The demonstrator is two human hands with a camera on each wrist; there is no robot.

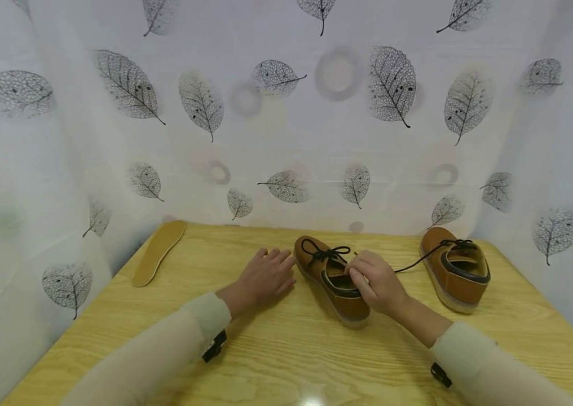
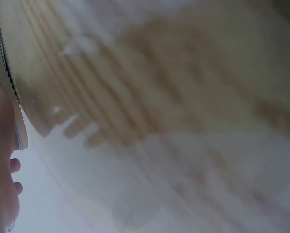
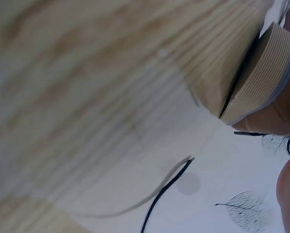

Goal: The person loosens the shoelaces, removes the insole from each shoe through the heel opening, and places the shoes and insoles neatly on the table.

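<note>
A brown lace-up shoe [image 1: 353, 310] with a black collar lies in the middle of the table, its toe pointing away and to the left. My right hand [image 1: 375, 280] grips the right side of its opening with curled fingers; whatever lies inside their grasp is hidden. Beside the toe, on the left, my left hand [image 1: 268, 274] hovers or rests palm down with loose fingers; contact with the shoe cannot be told. The right wrist view shows the ribbed heel sole [image 3: 266, 73] at close range. In the left wrist view, part of the left hand [image 2: 0, 170] appears at the edge.
A second brown shoe [image 1: 461, 282] stands at the right, one black lace [image 1: 415, 263] trailing left from it. A tan insole [image 1: 159, 254] lies at the table's far left. Behind the wooden table [image 1: 286, 361] hangs a leaf-patterned curtain [image 1: 276, 129].
</note>
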